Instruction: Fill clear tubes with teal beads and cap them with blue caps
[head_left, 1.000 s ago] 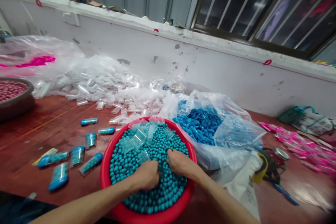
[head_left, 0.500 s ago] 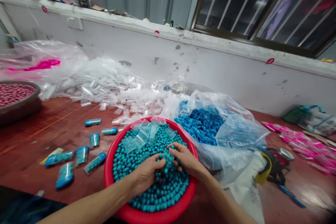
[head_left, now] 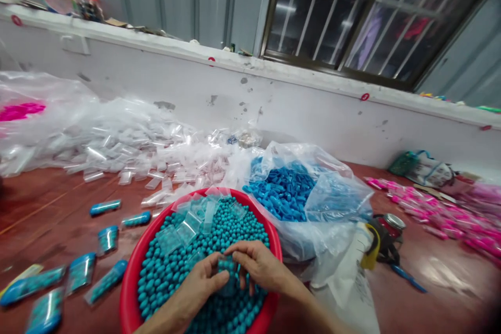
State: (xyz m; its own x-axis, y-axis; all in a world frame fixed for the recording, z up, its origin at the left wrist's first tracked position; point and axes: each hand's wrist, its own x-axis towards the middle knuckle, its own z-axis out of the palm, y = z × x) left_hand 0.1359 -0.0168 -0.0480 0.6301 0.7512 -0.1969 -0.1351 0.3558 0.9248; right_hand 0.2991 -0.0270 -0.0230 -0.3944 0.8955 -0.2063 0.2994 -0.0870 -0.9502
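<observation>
Both hands are over a red basin filled with round teal beads. My left hand is closed on a small clear plastic case with teal beads in it. My right hand curls round the case's right side and top, its fingertips at the upper edge; part of the case is hidden by the fingers. Several clear flat cases lie on the beads at the back of the basin.
Filled cases with blue caps lie left of the basin. Behind it is a heap of clear cases. A plastic bag of blue caps stands back right. Pink pieces and a blue-handled tool lie farther right.
My view has turned right, so the basin sits farther left and lower. The right hand's fingers, earlier apart beside the case with beads at them, have come in against the case.
</observation>
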